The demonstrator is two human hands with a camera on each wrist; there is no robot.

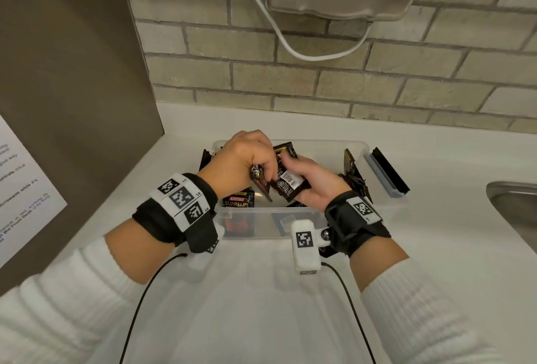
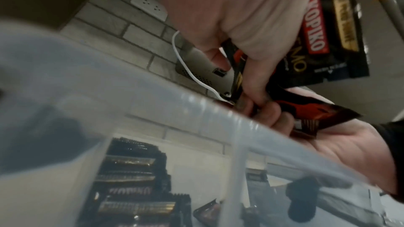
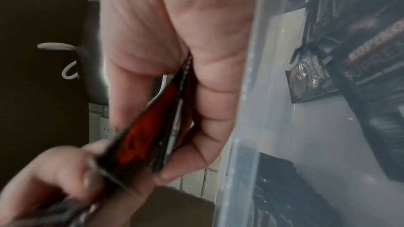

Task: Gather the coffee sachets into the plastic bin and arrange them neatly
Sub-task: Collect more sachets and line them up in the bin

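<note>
Head view: we are holding both hands over the clear plastic bin [image 1: 386,203] on the white worktop [image 1: 261,305], the right hand [image 1: 316,186] curling under a Kopiko sachet [image 1: 286,182] lying barcode-up. The left hand [image 1: 238,160] is pinching another sachet [image 1: 259,179] edge-on, probably to square the two together before laying them beside the sachets already inside.

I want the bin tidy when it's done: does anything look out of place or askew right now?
Yes. Some sachets stand outside the plastic bin, propped at its left end and right end. Inside, loose sachets lie at mixed angles. Both the left hand and right hand hold sachets above it.
</note>
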